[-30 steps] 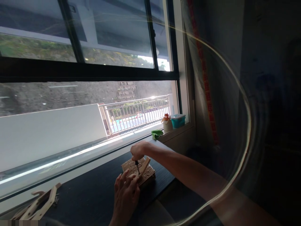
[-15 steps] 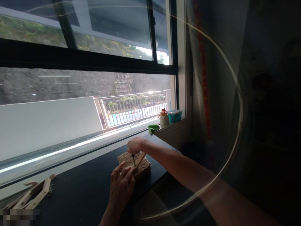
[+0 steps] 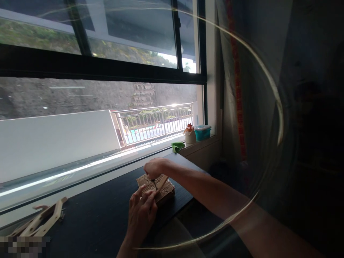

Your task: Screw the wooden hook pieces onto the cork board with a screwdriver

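My right hand [image 3: 156, 167] is closed over the handle of a screwdriver [image 3: 155, 185], whose thin dark shaft points down and leans slightly. Its tip meets a narrow light wooden strip [image 3: 162, 182]. Beneath the strip lies a rough brown block [image 3: 168, 193] with a ragged, grooved top. From the near side, my left hand [image 3: 142, 209] pinches the lower end of the strip and steadies it on the block. The handle is hidden inside my right fist.
Pale wooden frame pieces [image 3: 49, 218] lie at the dark table's [image 3: 94, 211] left end, with small metal bits beside them. A green cloth [image 3: 177, 146], a bottle with an orange top [image 3: 190, 135] and a teal box [image 3: 202, 133] stand by the window.
The screwdriver has gone from nearly upright to leaning, its top shifted left with my right hand. My left hand stays on the strip. The whole view has shifted slightly.
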The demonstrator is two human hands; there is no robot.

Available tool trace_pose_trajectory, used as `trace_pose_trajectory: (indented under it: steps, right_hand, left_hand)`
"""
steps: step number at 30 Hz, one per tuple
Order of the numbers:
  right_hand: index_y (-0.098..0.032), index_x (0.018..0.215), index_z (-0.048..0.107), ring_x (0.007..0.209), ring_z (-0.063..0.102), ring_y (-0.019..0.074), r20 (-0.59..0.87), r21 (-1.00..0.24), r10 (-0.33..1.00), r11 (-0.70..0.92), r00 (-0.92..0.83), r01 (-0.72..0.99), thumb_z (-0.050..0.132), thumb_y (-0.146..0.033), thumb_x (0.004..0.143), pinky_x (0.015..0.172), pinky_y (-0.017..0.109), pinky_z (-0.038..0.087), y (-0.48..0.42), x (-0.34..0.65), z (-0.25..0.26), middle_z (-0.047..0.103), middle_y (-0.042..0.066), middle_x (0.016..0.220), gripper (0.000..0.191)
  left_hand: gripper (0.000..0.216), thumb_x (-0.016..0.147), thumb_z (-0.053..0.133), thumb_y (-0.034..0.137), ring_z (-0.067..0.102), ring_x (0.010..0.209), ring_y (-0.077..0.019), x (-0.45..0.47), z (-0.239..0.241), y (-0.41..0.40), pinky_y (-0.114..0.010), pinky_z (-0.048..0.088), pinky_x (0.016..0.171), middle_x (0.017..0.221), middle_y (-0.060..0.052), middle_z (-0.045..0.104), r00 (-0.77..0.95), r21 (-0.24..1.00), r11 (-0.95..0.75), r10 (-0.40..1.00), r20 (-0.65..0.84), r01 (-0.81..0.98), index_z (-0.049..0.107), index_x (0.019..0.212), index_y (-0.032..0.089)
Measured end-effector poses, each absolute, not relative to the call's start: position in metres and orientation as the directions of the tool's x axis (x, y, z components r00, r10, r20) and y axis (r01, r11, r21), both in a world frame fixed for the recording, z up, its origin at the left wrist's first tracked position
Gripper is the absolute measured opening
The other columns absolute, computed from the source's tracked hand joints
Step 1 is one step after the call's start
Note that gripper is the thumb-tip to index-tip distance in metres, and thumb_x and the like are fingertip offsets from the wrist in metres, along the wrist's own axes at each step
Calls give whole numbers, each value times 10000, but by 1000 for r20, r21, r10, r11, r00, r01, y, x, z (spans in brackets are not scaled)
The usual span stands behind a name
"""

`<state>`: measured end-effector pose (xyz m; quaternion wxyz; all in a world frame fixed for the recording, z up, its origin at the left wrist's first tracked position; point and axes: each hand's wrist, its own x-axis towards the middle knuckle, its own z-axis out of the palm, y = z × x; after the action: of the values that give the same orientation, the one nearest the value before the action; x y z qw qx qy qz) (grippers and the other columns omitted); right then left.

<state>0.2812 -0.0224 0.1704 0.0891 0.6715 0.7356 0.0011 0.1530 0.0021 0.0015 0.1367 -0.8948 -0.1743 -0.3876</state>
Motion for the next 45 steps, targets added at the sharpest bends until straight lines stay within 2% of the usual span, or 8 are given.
trace_pose_trajectory:
  steps: [5,9,14,18,23,32,36,45]
  right_hand:
    - [-97,973,673,919,625,243,-91,104,996,31,-22,994,581,-256,739,683,308,514,-20,286,163,642,169,1085,297]
    - [-95,1057,645,975,612,261,-48,110,998,-23,29,994,509,-342,803,723,338,512,-22,292,161,632,186,1097,380]
    - [-121,1056,652,1001,598,277,-55,146,998,4,4,989,542,-383,778,785,388,495,-26,292,171,641,158,1094,397]
    - [-166,992,682,961,613,252,-93,150,993,85,-72,985,595,-305,729,761,356,504,-29,287,177,671,98,1044,310]
    - [-142,959,689,909,629,233,-121,141,988,110,-94,984,574,-190,717,697,307,513,-29,282,171,675,118,1021,273]
    - [-99,1057,641,961,615,254,-78,144,997,26,-14,989,509,-328,801,713,343,516,-28,291,165,642,172,1081,368]
    - [-115,961,680,884,637,239,-96,148,994,60,-46,987,549,-334,762,660,315,515,-27,291,170,675,148,997,324]
    - [-88,916,695,867,631,214,-149,156,979,165,-142,974,564,-164,717,691,280,488,-22,287,177,688,134,955,250]
  left_hand:
    - [291,839,454,182,414,1198,-304,153,0,2,-431,337,938,1077,-36,673,640,-100,-901,218,737,422,638,1065,182]
    - [302,826,465,166,402,1208,-297,153,-2,5,-424,329,948,1086,-32,668,653,-147,-898,182,735,415,626,1081,184]
    - [304,808,487,157,435,1167,-284,154,-6,11,-402,345,910,1058,-17,677,635,-204,-882,130,761,425,627,1074,202]
    - [304,804,492,157,438,1167,-284,154,-7,11,-402,347,911,1061,-13,676,632,-202,-881,132,763,428,627,1071,212]
    - [309,810,488,162,434,1180,-288,154,-6,9,-414,344,926,1067,-22,675,635,-180,-887,152,758,426,622,1084,212]
    - [314,797,494,169,443,1186,-284,153,-5,9,-411,354,927,1079,-34,674,646,-187,-886,152,748,425,629,1077,213]
    - [317,794,497,162,453,1167,-279,153,-6,11,-400,356,909,1066,-25,679,637,-214,-874,132,760,436,634,1075,221]
    - [307,807,494,170,436,1172,-289,153,-5,9,-412,348,916,1079,-27,677,650,-209,-876,146,746,436,635,1078,199]
